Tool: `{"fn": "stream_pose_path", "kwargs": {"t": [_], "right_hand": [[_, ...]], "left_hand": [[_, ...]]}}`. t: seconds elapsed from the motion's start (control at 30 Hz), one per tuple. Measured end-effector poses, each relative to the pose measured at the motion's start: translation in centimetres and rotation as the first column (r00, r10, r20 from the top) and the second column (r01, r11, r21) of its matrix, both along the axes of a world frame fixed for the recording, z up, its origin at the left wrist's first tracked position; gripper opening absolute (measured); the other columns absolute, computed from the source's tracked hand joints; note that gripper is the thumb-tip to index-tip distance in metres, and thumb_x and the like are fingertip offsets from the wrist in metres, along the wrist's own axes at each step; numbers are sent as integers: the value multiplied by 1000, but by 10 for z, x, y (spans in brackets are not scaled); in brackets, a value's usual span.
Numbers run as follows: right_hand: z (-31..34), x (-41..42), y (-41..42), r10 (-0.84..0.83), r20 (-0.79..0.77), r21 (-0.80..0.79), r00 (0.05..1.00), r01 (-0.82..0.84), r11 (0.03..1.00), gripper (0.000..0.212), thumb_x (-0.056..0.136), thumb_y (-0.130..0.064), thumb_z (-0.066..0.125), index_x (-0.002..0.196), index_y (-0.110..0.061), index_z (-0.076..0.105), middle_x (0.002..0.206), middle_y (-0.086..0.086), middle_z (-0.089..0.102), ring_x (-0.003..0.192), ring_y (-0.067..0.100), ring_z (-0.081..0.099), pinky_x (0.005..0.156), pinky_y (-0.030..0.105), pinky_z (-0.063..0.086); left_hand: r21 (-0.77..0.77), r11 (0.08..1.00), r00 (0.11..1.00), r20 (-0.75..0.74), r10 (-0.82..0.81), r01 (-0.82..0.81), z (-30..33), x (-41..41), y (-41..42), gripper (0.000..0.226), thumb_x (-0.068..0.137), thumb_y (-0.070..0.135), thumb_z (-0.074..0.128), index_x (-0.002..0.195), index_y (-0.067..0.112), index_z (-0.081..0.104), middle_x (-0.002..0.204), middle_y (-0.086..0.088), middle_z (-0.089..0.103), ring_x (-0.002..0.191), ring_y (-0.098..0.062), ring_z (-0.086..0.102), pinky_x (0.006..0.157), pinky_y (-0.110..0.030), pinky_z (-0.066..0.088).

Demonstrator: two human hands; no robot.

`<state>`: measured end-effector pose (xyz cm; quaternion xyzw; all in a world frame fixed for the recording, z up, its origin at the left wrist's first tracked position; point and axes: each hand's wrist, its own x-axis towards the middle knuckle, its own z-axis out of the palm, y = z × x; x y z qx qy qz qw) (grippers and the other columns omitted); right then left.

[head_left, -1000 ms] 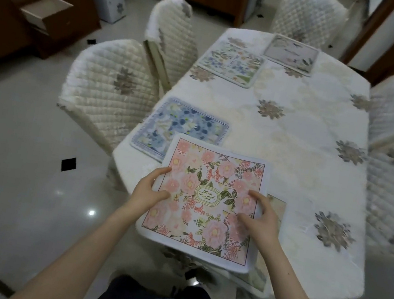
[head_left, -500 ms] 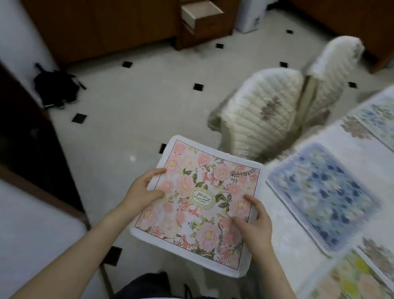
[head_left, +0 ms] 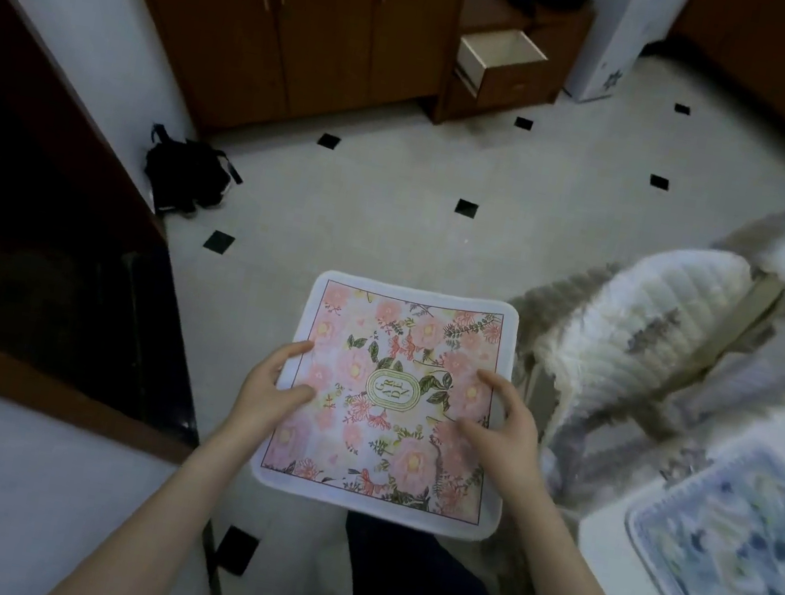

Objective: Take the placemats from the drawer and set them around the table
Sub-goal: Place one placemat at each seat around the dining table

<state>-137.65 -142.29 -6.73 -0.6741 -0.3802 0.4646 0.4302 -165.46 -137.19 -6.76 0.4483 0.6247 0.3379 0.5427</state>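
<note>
Head view: left hand [head_left: 272, 389], right hand [head_left: 503, 427] grip pink placemat [head_left: 393, 406] side edges above floor [head_left: 392, 224].

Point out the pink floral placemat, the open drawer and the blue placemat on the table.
pink floral placemat [head_left: 393, 391]: head view, central oval emblem.
open drawer [head_left: 513, 76]: head view, brown front panel.
blue placemat [head_left: 741, 558]: head view, blurred blue flowers.

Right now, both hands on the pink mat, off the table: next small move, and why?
Probably carry the pink mat right, back toward the table. Left hand and right hand hold it over the floor; the blue mat already lies on the table, so this one likely needs a free place.
</note>
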Motion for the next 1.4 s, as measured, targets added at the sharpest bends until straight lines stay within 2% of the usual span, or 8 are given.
{"fn": "stream_pose_path", "kwargs": {"t": [0.27, 0.5, 0.63, 0.77, 0.87, 0.97, 1.17, 1.4], "right_hand": [[14, 31, 165, 21, -56, 15, 998, -20, 1000, 56, 79, 11, 64, 124, -20, 55, 114, -2, 60, 91, 5, 64, 62, 20, 56], [17, 60, 276, -1, -63, -8, 998, 1, 1000, 57, 80, 8, 62, 126, -25, 53, 117, -3, 59, 96, 8, 64, 68, 25, 59], [1, 72, 338, -68, -73, -29, 995, 66, 997, 58, 78, 10, 64, 121, -26, 54, 121, 1, 58, 102, 20, 65, 73, 37, 60], [-13, 85, 410, -157, -69, -20, 985, 156, 988, 59, 75, 9, 66, 118, -29, 57, 122, 2, 60, 101, 20, 66, 77, 43, 60], [-11, 101, 464, -227, 0, 16, 974, 227, 974, 57, 74, 9, 67, 120, -24, 57, 118, -5, 59, 97, 8, 65, 78, 31, 59], [1, 117, 508, -323, 34, 22, 946, 322, 946, 56, 75, 9, 67, 120, -22, 57, 111, -13, 59, 92, -2, 61, 72, 16, 55], [9, 168, 560, -509, 41, 7, 860, 510, 860, 56, 76, 7, 69, 117, -28, 57, 106, -14, 62, 89, 3, 66, 73, 25, 58], [-5, 272, 593, -698, 26, -10, 716, 699, 716, 54, 77, 12, 66, 123, -16, 57, 114, 2, 61, 91, 0, 61, 65, 11, 52]], "left_hand": [[42, 999, 999, -41, -17, 19, 22, 26, 155, 57, 81, -1, 64, 113, 46, 59, 132, -1, 55, 113, -26, 60, 89, -46, 54], [33, 999, 1000, -2, -17, 17, 32, 59, 267, 54, 83, -6, 62, 123, 31, 57, 125, -4, 59, 103, -26, 65, 84, -42, 57], [15, 999, 999, 7, -52, 52, 24, 77, 341, 53, 84, -7, 60, 123, 29, 57, 120, -3, 61, 99, -25, 67, 79, -40, 58], [25, 993, 993, 11, -118, 118, 16, 95, 435, 53, 84, -8, 60, 125, 25, 57, 117, -1, 61, 95, -23, 68, 72, -33, 60], [24, 981, 981, 32, -193, 192, 19, 116, 509, 52, 84, -8, 60, 125, 24, 57, 111, -1, 63, 90, -22, 69, 65, -28, 59], [18, 957, 956, 32, -292, 291, 29, 143, 580, 52, 84, -7, 60, 124, 25, 57, 109, -1, 64, 88, -23, 70, 66, -32, 60], [8, 870, 869, 40, -493, 493, 39, 225, 688, 52, 83, -8, 60, 125, 22, 57, 114, -5, 64, 91, -25, 70, 68, -33, 60], [-20, 721, 721, 66, -690, 692, 19, 376, 769, 51, 83, -9, 61, 122, 24, 59, 118, -8, 64, 94, -25, 69, 66, -27, 58]]}}
